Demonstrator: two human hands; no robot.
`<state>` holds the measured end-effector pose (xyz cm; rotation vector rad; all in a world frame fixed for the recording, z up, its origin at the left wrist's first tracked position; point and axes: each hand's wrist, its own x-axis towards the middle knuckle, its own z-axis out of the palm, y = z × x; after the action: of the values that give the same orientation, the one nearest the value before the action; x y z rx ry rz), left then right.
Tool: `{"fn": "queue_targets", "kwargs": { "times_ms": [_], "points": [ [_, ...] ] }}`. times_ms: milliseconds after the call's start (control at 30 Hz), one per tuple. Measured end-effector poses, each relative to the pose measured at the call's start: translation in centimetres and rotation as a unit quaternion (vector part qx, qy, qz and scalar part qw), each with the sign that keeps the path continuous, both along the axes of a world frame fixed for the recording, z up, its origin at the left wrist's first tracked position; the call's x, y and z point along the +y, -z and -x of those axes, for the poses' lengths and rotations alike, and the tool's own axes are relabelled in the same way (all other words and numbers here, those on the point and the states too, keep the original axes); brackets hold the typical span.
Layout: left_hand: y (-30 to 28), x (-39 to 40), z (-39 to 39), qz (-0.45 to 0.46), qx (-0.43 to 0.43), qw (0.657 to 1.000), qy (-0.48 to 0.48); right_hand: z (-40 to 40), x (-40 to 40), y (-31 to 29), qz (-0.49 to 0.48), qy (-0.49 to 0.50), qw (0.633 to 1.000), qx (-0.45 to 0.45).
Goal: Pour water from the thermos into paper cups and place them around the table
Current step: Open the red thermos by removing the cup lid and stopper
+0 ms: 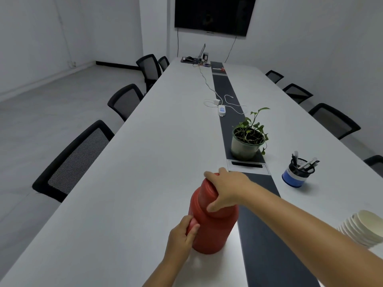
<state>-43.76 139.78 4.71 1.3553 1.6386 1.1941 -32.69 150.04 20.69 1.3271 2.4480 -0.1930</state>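
The red thermos (209, 224) stands upright on the white desk (145, 162), at the near end, right beside the dark strip that runs down its middle. The left hand (182, 237) has its fingers (191, 229) curled round the handle at the flask's left side, probably to keep the body from turning. The right hand (224, 192) comes in from the right and sits over the lid (207, 189), fingers wrapped across the top and thumb low on the near side; that grip suits unscrewing the cap, so the step in hand looks like opening the flask before any pouring. The lid is on, so the contents cannot be seen.

To the right of the right-hand fingers, near the edge of the view, lies a stack of white paper cups (360, 228) on its side, nested, none yet filled or set out. Beyond the fingers, on the dark strip, stands a potted plant (247, 139) with soil and green leaves. Right of it is a pen holder (298, 172), black mesh over a blue base, with several pens standing in it. Black mesh chairs line both long sides.
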Motion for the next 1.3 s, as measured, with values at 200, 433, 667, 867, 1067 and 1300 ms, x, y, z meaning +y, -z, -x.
{"fn": "queue_targets", "kwargs": {
  "times_ms": [200,433,667,867,1067,1300],
  "points": [
    [-0.5,1.1,-0.2,-0.01,0.014,1.0,0.007,-1.6,1.7,-1.9,0.062,-0.045,0.997,0.015],
    [-0.5,1.2,-0.2,-0.007,0.012,1.0,0.008,-2.3,1.8,-2.3,0.058,-0.075,0.995,0.031],
    [-0.5,1.2,-0.2,-0.011,0.013,1.0,0.013,-0.7,1.3,-1.5,-0.025,-0.014,0.999,-0.036],
    [-0.6,1.1,-0.3,-0.005,0.023,1.0,0.014,-1.6,2.1,-3.1,0.091,-0.133,0.987,-0.029],
    [-0.9,1.1,-0.2,0.004,0.023,1.0,0.012,-0.1,1.4,-1.4,0.004,-0.03,0.999,-0.039],
    [-0.4,1.2,-0.1,0.001,0.023,1.0,0.003,-2.3,2.6,-3.3,-0.014,-0.088,0.992,0.091]
  ]
}}
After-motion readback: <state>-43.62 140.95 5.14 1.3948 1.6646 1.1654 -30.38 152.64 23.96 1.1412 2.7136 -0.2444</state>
